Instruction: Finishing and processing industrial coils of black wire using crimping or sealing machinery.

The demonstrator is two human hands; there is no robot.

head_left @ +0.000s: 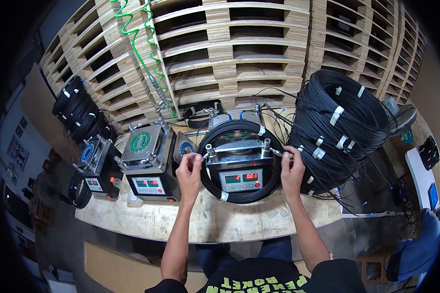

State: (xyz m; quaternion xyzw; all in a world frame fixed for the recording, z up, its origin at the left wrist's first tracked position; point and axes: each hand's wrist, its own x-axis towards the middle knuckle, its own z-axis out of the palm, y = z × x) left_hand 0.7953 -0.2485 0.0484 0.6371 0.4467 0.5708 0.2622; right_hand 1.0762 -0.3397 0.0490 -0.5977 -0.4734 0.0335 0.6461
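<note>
In front of me stands a metal-topped bench machine (pixel 239 158) with a control panel and red lit digits (pixel 251 176). A coil of black cable (pixel 239 198), bound with white tape, rings the panel and leans against the machine's front. My left hand (pixel 188 172) is closed in a pinch at the small metal lever (pixel 205 156) on the machine's left post. On the other side, my right hand (pixel 292 171) pinches the matching right lever (pixel 275 152). Both hands lie just outside the coil. The fingertips partly hide the lever ends.
Two similar machines (pixel 149 161) stand to the left, with an orange-capped bottle (pixel 115 181) between them. A large stack of black cable coils (pixel 335 132) rises at the right. Green spiral air hoses (pixel 128 32) hang before wooden pallets (pixel 220 71). Another person's blue sleeve (pixel 418 246) shows lower right.
</note>
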